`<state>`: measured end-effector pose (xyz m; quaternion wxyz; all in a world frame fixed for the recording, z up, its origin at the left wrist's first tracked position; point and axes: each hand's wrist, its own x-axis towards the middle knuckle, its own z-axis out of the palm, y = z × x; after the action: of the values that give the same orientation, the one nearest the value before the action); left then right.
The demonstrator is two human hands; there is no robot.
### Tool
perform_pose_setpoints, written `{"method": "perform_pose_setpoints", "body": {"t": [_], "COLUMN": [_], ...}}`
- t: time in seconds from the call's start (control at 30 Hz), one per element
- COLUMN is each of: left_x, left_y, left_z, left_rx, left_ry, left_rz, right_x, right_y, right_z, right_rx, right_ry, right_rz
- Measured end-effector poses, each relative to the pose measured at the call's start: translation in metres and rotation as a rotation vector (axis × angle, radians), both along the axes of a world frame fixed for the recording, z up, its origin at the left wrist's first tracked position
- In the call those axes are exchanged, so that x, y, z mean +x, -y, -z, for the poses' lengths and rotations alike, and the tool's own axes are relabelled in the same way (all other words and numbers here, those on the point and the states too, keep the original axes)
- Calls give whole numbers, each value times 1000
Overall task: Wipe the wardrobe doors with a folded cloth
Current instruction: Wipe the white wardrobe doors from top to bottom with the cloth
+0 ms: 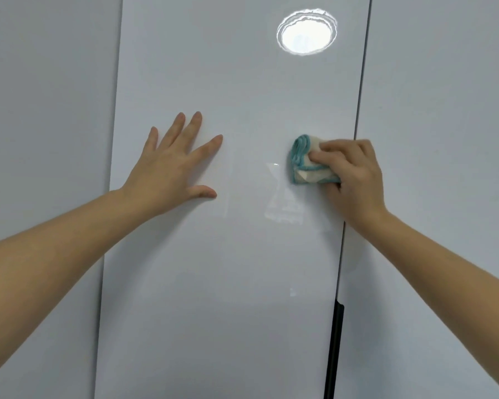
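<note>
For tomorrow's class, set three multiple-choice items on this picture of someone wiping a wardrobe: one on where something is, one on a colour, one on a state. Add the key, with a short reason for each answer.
1. Where on the middle door is the cloth pressed?
A. near its right edge
B. near its left edge
C. at its very top

2. What colour is the cloth's border?
A. red
B. teal
C. black

3. How does the left hand lie?
A. clenched in a fist
B. gripping the cloth
C. flat on the door, fingers spread

Key:
1 A: the right hand holds the cloth beside the door's right seam.
2 B: teal stitching rims the pale folds.
3 C: the palm and straight fingers rest on the panel.
</note>
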<state>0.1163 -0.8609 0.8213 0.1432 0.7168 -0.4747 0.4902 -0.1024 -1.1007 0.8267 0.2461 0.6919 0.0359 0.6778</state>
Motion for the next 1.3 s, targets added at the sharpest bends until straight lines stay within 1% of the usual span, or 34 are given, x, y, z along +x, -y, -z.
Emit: {"method": "perform_pose_setpoints", "body": {"t": [0.13,0.33,0.43,0.53,0.67,0.77,0.83,0.9,1.07,1.17,1.23,1.3], "left_x": [0,1,0,-1,-2,-1,0,0,2,4,5,7], "left_y": [0,0,-1,-1,-1,-1,-1,-1,-5,-7,-9,-12], "left_z": [0,2,4,4,4,4,4,4,2,1,0,0], "left_rx": [0,2,3,9,15,10,15,17,17,30,33,33], "left_ry": [11,41,31,23,13,13,6,1,23,41,51,45], "left_rz": [-5,-21,-18,-21,-31,-28,-34,-34,-40,-46,-40,-8], "right_x": [-3,-3,-5,-6,-5,-4,-3,1,19,35,43,49], "right_y": [3,4,1,-3,-8,-10,-10,-13,-31,-45,-55,-62], "right_z": [41,92,120,149,191,205,197,178,103,58,46,51], "right_rx": [-9,-50,-60,-87,-178,-238,-291,-306,-153,-59,39,52], "right_ry": [-70,-113,-174,-257,-403,-490,-514,-489,-294,-243,-216,-214], "right_rz": [-12,-48,-20,-8,3,11,31,48,32,17,-13,-49]}}
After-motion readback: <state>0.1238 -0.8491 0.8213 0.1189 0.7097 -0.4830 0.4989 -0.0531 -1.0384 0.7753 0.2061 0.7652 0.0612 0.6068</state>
